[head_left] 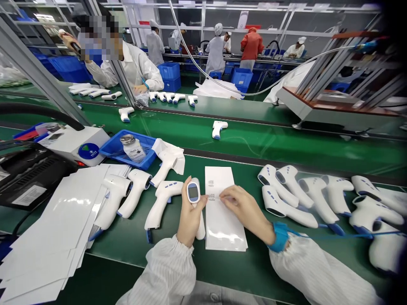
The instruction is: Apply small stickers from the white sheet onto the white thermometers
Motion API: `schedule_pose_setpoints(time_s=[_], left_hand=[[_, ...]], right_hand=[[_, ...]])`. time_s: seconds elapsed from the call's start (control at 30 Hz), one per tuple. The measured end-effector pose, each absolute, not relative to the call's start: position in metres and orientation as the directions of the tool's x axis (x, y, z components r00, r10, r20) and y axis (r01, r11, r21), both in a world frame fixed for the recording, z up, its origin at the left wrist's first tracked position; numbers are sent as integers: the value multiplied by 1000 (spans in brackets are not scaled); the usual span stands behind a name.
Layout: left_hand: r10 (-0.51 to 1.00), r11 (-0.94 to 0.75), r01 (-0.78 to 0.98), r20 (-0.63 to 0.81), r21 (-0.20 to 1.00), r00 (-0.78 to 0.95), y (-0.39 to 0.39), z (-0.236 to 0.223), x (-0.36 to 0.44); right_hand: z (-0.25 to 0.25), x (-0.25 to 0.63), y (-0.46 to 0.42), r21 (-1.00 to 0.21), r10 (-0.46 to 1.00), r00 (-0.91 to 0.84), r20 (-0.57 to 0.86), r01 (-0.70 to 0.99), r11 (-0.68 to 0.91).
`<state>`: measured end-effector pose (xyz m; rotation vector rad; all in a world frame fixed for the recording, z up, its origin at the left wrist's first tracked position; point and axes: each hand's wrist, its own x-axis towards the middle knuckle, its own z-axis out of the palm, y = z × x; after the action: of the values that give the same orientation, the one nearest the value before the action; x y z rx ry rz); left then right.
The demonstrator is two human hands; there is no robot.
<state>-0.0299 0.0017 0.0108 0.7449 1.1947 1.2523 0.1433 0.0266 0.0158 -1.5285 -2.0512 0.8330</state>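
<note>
Upright in my left hand (190,216) is a white infrared thermometer (193,191), its small grey screen facing me. A stack of glossy white label sheets (222,220) lies on the green bench just right of it, with a few rows of small printed labels near its top left. My right hand (243,207), with a blue wrist strap (280,237), is over the sheet. Its thumb and forefinger are pinched together at the printed rows; whatever is between them is too small to tell. Another white thermometer (161,203) lies left of my left hand.
Several thermometers (305,190) lie at the right. Loose white sheets (54,220) cover the bench's left side. Behind them stand a blue tray (143,159) with a bottle (132,148) and a white device (82,142). A green conveyor (254,137) carries thermometers; a co-worker (127,67) sits beyond.
</note>
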Motion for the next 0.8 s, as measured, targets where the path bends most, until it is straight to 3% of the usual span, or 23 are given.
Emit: schedule_pose_setpoints(time_s=[0.13, 0.4, 0.6, 0.7, 0.8], left_hand=[[978, 157, -234, -184, 960, -98, 5, 0, -26], [986, 147, -193, -158, 970, -47, 9, -3, -24], [984, 166, -158, -174, 973, -35, 9, -1, -22], [982, 176, -159, -184, 972, -39, 12, 1, -22], [980, 182, -142, -191, 973, -54, 15, 4, -23]], right_hand=[[-8, 138, 49, -681, 956, -281, 83, 684, 260], [-16, 125, 56, -772, 965, -249, 84, 596, 221], [-14, 117, 62, -754, 974, -222, 52, 630, 184], [-6, 118, 55, -768, 962, -272, 29, 609, 196], [12, 126, 35, -866, 913, -404, -57, 475, 156]])
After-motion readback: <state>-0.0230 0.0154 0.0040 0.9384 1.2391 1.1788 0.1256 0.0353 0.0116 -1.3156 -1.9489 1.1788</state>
